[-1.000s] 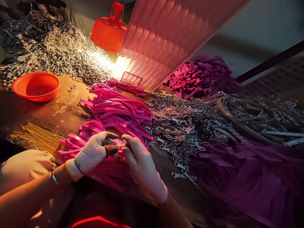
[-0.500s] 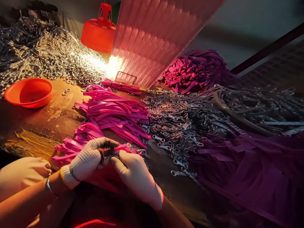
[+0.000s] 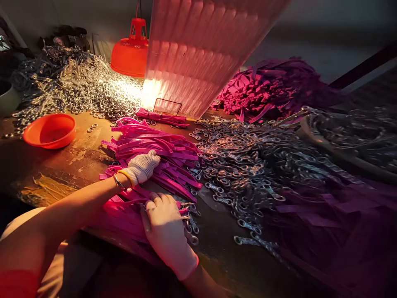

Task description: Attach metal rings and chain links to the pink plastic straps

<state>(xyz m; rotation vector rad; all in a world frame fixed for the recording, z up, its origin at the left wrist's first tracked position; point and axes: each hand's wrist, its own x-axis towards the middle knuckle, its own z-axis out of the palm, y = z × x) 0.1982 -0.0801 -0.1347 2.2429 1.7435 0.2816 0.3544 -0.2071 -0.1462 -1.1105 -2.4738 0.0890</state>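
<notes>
My left hand (image 3: pixel 143 166), in a white dotted glove, lies on the pile of pink straps (image 3: pixel 155 142) with its fingers curled in; what its fingertips hold, if anything, is hidden. Nearer the table's front edge, my right hand (image 3: pixel 164 225), in a plain pale glove, rests over the front bundle of pink straps (image 3: pixel 124 213). Its fingers are bent down, and what lies under them cannot be made out. Metal ring links (image 3: pixel 192 225) stick out just right of my right hand.
An orange bowl (image 3: pixel 51 131) stands at the left. Metal ring pieces (image 3: pixel 77 87) are heaped behind it near a red lamp (image 3: pixel 129 56). A translucent corrugated sheet (image 3: pixel 201 58) leans behind the straps. More metal links (image 3: pixel 245 153) and purple strips (image 3: pixel 335 223) spread rightward.
The hands, which were together at the front, have moved apart. My left hand has reached forward onto the strap pile; my right hand has turned palm down over the front straps. The view has shifted slightly.
</notes>
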